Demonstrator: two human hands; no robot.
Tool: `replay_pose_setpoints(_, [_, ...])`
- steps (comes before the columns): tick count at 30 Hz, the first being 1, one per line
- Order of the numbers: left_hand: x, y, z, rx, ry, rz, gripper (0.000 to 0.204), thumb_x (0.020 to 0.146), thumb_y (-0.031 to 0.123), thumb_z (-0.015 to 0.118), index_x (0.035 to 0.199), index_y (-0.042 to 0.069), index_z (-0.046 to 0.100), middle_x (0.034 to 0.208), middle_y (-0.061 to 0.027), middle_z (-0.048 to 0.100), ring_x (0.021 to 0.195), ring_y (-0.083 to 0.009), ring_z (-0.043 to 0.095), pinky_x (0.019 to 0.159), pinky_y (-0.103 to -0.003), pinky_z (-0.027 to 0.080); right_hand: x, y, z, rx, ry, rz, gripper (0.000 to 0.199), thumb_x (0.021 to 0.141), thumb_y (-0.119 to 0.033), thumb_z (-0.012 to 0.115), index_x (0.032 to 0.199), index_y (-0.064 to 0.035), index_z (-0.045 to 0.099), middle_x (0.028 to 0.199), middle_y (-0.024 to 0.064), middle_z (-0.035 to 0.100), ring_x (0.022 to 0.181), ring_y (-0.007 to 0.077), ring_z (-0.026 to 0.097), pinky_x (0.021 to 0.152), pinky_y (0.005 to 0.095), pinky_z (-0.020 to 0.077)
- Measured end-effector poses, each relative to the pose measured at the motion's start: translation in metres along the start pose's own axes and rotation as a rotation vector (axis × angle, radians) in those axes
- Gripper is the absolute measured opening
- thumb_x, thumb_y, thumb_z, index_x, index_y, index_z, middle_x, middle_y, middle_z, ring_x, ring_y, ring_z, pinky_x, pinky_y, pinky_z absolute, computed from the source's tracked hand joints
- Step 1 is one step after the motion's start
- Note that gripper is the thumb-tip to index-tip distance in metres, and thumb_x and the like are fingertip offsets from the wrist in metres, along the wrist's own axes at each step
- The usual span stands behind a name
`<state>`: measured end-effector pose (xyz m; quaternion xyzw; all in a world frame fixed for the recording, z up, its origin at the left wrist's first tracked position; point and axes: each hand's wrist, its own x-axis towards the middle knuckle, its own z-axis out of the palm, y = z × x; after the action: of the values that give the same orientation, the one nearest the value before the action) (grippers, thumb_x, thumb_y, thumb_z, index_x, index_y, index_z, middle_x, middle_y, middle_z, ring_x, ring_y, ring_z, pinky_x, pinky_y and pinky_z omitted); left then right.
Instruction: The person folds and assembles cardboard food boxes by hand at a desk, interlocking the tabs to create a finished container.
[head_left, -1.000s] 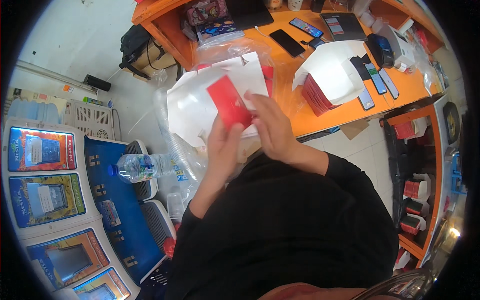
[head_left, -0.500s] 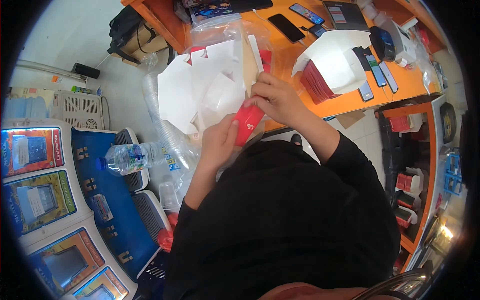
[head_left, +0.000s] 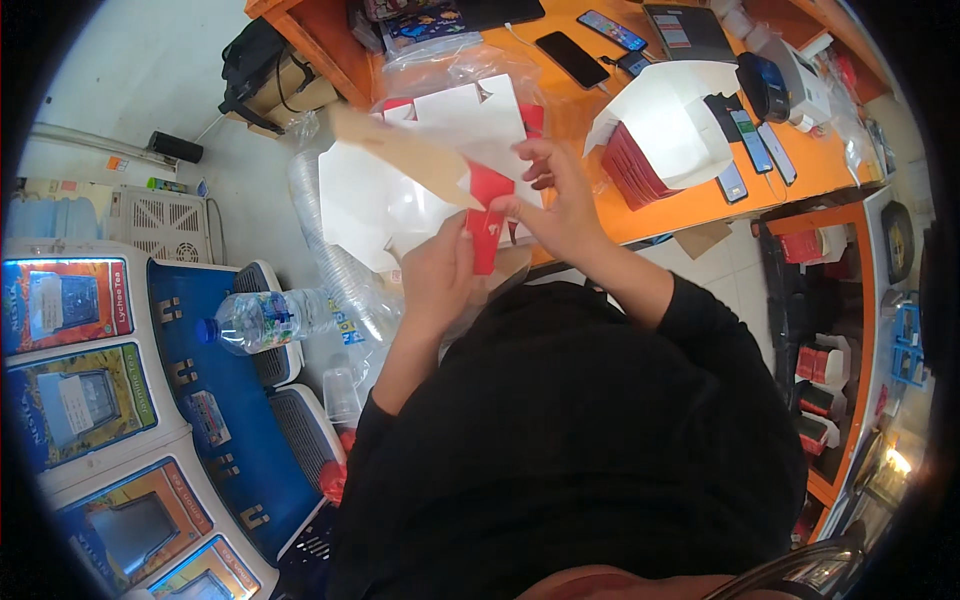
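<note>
My left hand [head_left: 437, 270] is closed on a red paperboard food carton [head_left: 484, 240], its thumb along the carton's lower edge. From the carton a long tan panel [head_left: 405, 160] stretches up and to the left, blurred at its far end. My right hand [head_left: 560, 205] is at the carton's right side with fingers spread; its thumb touches or nearly touches the red face. Beneath both hands lie flat white carton blanks [head_left: 360, 205] with cut slots and some red edges.
A stack of red cartons with white insides [head_left: 640, 165] stands on the orange table [head_left: 560, 120] at right, near several phones [head_left: 572, 58]. Stacked clear plastic cups [head_left: 320, 235] and a water bottle [head_left: 255, 320] lie at left, beside the drink dispenser [head_left: 200, 400].
The carton's tan panel has swung out to the left, and its red part has turned more upright. My right hand has let go of its pinch and spread its fingers.
</note>
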<state>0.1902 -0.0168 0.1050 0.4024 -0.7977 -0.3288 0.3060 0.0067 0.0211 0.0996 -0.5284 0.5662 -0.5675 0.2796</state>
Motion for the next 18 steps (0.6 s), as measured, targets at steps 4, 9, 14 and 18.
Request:
replay_pose_setpoints(4, [0.000, 0.001, 0.006, 0.061, -0.266, 0.115, 0.026, 0.094, 0.019, 0.051, 0.112, 0.002, 0.060, 0.094, -0.0229, 0.062, 0.091, -0.0407, 0.059, 0.079, -0.049, 0.046, -0.008, 0.018, 0.014, 0.356, -0.141, 0.299, 0.078, 0.084, -0.027, 0.076, 0.142, -0.0029, 0.029, 0.131, 0.0145, 0.049, 0.118, 0.0185, 0.052, 0.098, 0.0332, 0.0450])
replay_pose_setpoints(9, [0.014, -0.047, -0.031, 0.388, 0.264, 0.253, 0.027, 0.084, 0.017, 0.062, 0.107, 0.003, 0.063, 0.105, -0.0231, 0.060, 0.103, -0.0431, 0.052, 0.092, -0.053, 0.037, -0.007, 0.013, -0.039, 0.486, -0.419, 0.374, 0.079, 0.085, -0.025, 0.074, 0.144, -0.0028, 0.026, 0.142, 0.0123, 0.044, 0.129, 0.0185, 0.046, 0.107, 0.0343, 0.0381])
replay_pose_setpoints(14, [0.010, -0.045, -0.055, 0.401, 0.334, 0.179, 0.015, 0.083, 0.014, 0.063, 0.095, 0.005, 0.067, 0.092, -0.0159, 0.068, 0.090, -0.0357, 0.062, 0.081, -0.045, 0.046, -0.026, 0.028, -0.072, 0.308, -0.594, 0.401, 0.087, 0.082, -0.026, 0.076, 0.147, -0.0072, 0.021, 0.143, 0.0126, 0.042, 0.128, 0.0196, 0.045, 0.106, 0.0346, 0.0380])
replay_pose_setpoints(18, [-0.007, -0.022, -0.035, 0.261, 0.107, -0.315, 0.014, 0.092, 0.016, 0.061, 0.092, 0.003, 0.066, 0.081, -0.0151, 0.069, 0.070, -0.0316, 0.065, 0.065, -0.037, 0.050, -0.042, 0.015, -0.063, 0.401, -0.446, 0.367, 0.092, 0.081, -0.027, 0.076, 0.147, -0.0112, 0.014, 0.140, 0.0140, 0.042, 0.129, 0.0235, 0.044, 0.106, 0.0356, 0.0375])
